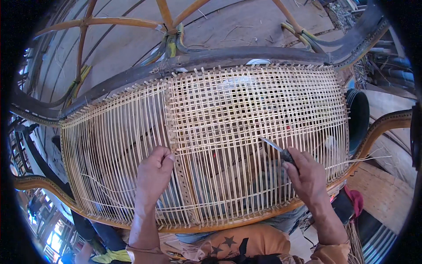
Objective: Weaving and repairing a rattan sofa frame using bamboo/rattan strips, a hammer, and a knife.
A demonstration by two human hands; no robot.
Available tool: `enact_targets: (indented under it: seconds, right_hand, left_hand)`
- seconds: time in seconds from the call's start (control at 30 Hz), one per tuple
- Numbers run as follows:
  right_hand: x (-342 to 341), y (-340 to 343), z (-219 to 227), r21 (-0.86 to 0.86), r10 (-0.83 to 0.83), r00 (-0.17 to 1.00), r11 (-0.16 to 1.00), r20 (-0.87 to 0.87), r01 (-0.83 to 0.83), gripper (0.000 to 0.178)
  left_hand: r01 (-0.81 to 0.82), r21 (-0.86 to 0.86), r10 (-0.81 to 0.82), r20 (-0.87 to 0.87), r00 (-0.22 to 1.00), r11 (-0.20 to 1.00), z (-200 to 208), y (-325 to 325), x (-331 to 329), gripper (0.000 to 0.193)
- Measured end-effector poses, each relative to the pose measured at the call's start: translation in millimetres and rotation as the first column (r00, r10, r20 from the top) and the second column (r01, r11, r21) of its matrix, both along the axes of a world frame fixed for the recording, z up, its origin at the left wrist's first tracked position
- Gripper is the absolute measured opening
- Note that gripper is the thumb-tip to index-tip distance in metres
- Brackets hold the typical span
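Note:
A wide wooden seat frame lies across my lap, strung with pale cane strands. Its right panel has a close crisscross weave in the far part; nearer me, mostly lengthwise strands show. In the left panel the strands run mainly one way. My left hand is closed beside the drilled middle bar, thumb against curled fingers; whatever it pinches is hidden. Over the right panel, my right hand grips a knife by its dark handle, the blade slanting up and left just past the weave's near edge.
Small pegs stick up along the far rail. Curved dark rails and bent rattan legs extend beyond it. A dark bucket stands right of the frame. One loose cane strand juts out over the right armrest.

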State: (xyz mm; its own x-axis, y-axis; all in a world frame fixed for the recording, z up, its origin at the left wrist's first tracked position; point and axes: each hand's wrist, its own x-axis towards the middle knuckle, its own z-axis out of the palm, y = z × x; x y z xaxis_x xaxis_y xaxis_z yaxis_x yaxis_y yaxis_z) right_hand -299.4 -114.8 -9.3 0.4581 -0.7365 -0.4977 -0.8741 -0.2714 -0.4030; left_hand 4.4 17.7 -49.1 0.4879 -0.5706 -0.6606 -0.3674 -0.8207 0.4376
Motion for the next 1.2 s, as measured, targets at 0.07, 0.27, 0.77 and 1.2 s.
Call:
enact_targets:
  seconds: [0.07,0.27,0.77,1.2]
  right_hand:
    - [1,2,-4,0.122,-0.147,0.981,0.984,0.130,0.132,0.032]
    - [8,19,11,0.087,-0.188,0.969,0.980,0.161,0.176,0.032]
    - [17,8,10,0.006,0.013,0.997,1.000,0.069,-0.014,0.033]
    - [20,16,9,0.107,-0.166,0.981,0.982,0.104,0.155,0.031]
  left_hand:
    - [0.031,-0.059,-0.030,0.027,0.999,0.998,-1,1,-1,0.015]
    - [0.002,-0.028,-0.002,0.003,1.000,1.000,1,-1,0,0.016]
    - [-0.016,-0.005,0.015,-0.035,0.999,1.000,0,1,1,0.016]
    - [0.002,0.035,-0.002,-0.019,1.000,0.999,-1,1,2,0.018]
